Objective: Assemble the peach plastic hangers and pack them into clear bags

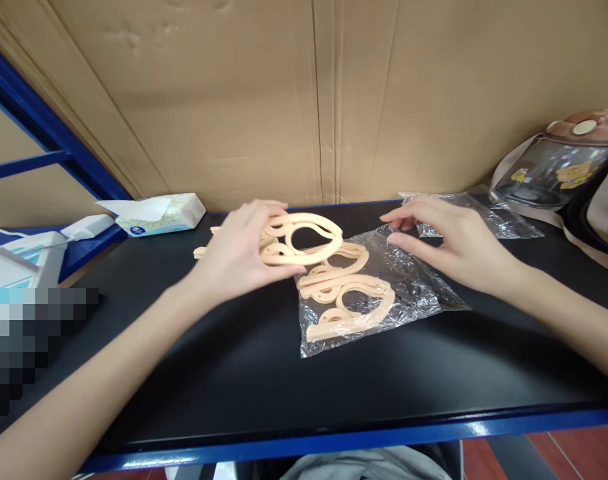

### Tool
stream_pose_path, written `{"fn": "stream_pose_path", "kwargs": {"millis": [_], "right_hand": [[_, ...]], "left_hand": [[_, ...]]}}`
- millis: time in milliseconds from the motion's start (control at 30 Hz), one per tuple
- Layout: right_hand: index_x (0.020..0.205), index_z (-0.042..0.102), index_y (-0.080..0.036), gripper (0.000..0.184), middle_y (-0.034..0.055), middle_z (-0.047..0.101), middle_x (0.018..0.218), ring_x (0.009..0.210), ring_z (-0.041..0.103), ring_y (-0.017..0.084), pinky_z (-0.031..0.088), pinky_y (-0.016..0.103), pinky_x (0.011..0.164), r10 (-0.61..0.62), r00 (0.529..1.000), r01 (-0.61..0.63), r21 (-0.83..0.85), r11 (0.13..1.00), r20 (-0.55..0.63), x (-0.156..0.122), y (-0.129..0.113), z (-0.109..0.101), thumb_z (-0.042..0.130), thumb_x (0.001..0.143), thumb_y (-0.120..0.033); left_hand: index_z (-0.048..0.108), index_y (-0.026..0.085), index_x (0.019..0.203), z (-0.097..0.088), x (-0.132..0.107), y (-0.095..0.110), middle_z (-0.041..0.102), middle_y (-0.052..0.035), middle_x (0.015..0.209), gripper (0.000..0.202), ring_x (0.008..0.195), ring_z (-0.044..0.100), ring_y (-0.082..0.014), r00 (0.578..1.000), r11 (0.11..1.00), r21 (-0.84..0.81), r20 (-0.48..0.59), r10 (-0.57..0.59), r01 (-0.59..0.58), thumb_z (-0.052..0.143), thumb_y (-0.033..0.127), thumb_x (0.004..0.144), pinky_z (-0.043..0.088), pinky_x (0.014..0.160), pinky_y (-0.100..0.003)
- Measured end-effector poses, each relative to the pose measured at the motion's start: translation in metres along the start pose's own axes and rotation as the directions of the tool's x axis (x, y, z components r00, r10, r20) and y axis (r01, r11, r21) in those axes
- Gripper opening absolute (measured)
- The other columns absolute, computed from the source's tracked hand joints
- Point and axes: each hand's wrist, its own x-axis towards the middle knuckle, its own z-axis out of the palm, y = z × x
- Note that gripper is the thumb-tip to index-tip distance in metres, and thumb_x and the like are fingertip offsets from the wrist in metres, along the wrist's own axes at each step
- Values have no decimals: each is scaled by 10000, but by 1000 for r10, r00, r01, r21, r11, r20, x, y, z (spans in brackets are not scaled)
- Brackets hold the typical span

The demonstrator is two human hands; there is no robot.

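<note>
The step in hand seems to be handling a folding hanger [311, 259], gripped in the left hand [239, 243] above the table [224, 380], beside a clear bag [424, 290] with more hangers [361, 325]. The right hand [451, 240] is empty near the bag, thumb and fingers parted; taking hold of anything would call for closing them.

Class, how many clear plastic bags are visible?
2: the front bag, just right of the left hand; the rear bag, partly behind the right hand, near the drinking bottle.
</note>
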Motion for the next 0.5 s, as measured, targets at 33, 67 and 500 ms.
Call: {"fn": "stream_pose_path", "kwargs": {"millis": [33,67,500], "right_hand": [[1172,601,-213,359,80,655,1018,929,627,244,498,398,817,-29,999,29,26,999,28,-1,-6,2,532,926,-465],[1240,564,-205,446,98,643,1083,985,616,258,497,408,840,-61,996,59,43,997,58,-2,-11,4,549,909,-504],[1414,434,-190,736,125,573,1277,1125,552,302,476,448,939,-130,969,126,32,991,210,-11,-45,21,662,807,-540]], "left_hand": [[474,238,1206,5,-2,10,567,-87,1287,679,1143,547,-312,1000,999,28,11,24,-25,725,606,694,444,966,-450],[471,222,1202,9,-4,19,589,-94,1239,680,1097,571,-312,999,998,41,18,45,-46,726,600,699,461,928,-444],[542,118,1089,23,-18,60,664,-118,983,682,843,629,-272,966,966,73,-50,253,-249,535,736,801,473,732,-378]]}}
